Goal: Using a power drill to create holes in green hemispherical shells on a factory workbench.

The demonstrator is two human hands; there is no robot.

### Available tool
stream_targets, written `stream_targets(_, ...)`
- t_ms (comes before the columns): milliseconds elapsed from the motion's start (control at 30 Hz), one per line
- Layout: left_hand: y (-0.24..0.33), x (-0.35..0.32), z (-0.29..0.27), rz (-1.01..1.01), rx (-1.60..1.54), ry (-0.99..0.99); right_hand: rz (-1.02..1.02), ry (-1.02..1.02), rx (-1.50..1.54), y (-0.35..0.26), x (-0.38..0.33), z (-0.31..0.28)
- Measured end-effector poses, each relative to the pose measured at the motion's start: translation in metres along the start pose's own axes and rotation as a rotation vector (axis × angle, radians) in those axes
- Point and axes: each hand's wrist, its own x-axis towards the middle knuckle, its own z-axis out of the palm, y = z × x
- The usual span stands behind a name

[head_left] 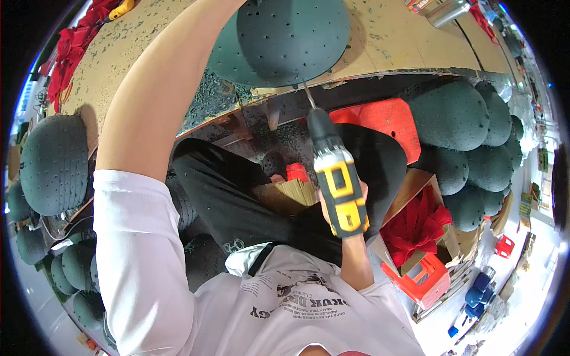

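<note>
My right hand point(364, 189) is closed around the handle of a yellow-and-black cordless drill point(339, 184), whose body hides most of the fingers. The drill points away from me, and its thin bit point(309, 97) meets the near rim of a dark green domed shell point(285, 41). Small holes dot the shell, which rests on the worktable point(398, 50) near its front edge. My left arm point(160, 95) stretches up past the shell's left side. The left hand itself lies beyond the top edge of the picture.
Stacked dark green shells stand at left point(54, 166) and right point(454, 115). Dark shavings point(217, 98) litter the table. Red cloth point(415, 228) fills a cardboard box by my right knee, with a red stool point(424, 282) beside it. A metal can point(448, 12) stands at far right.
</note>
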Motion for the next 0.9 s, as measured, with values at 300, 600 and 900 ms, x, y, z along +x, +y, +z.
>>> stream_targets(300, 0.001, -0.004, -0.006, -0.119, -0.034, -0.030, -0.380, 0.075, -0.556, -0.070, 0.007, -0.042)
stream_targets(600, -0.004, -0.004, -0.003, -0.088, -0.051, 0.007, -0.465, -0.168, -0.788, -0.107, 0.045, -0.059)
stream_targets(900, 0.001, -0.006, -0.009, -0.112, -0.080, -0.013, -0.380, -0.114, -0.449, -0.109, 0.055, -0.055)
